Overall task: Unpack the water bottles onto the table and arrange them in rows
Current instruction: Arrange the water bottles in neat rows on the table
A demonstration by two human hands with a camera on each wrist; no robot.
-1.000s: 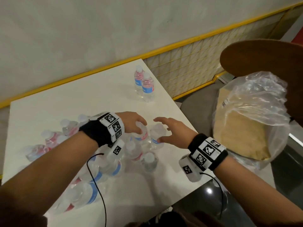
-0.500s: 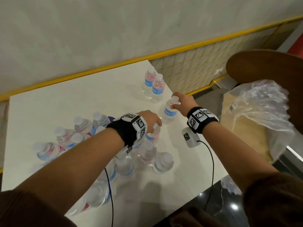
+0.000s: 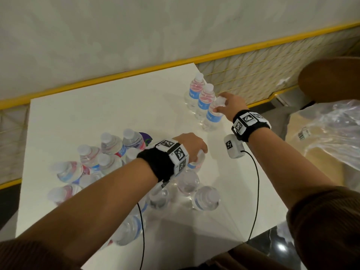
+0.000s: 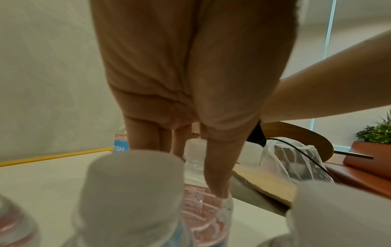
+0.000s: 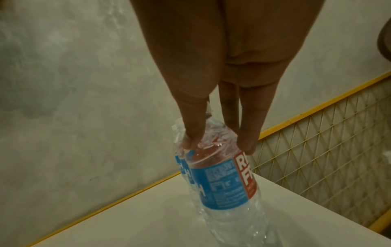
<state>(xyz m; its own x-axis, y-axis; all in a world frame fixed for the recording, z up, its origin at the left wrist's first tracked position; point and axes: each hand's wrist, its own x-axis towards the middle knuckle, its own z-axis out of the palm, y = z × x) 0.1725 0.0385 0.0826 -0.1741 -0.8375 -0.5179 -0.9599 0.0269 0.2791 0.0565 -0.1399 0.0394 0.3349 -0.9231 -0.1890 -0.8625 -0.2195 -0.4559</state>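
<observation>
1. My right hand point(image 3: 231, 105) pinched a bottle point(image 3: 212, 117) by its shoulder, touching the row point(image 3: 200, 98) at the table's point(image 3: 116, 114) far corner.
2. My left hand point(image 3: 192, 147) gripped another bottle point(image 4: 203, 197) beside the cluster point(image 3: 109, 158); only the wrist view showed that label.

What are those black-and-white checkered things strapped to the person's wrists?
Each bare hand, left hand and right hand, has a black wristband carrying white tiles printed with black square code markers. A small white camera box hangs under the right wrist, trailing a thin black cable. Brown ribbed sleeves are pushed up the forearms.
</observation>
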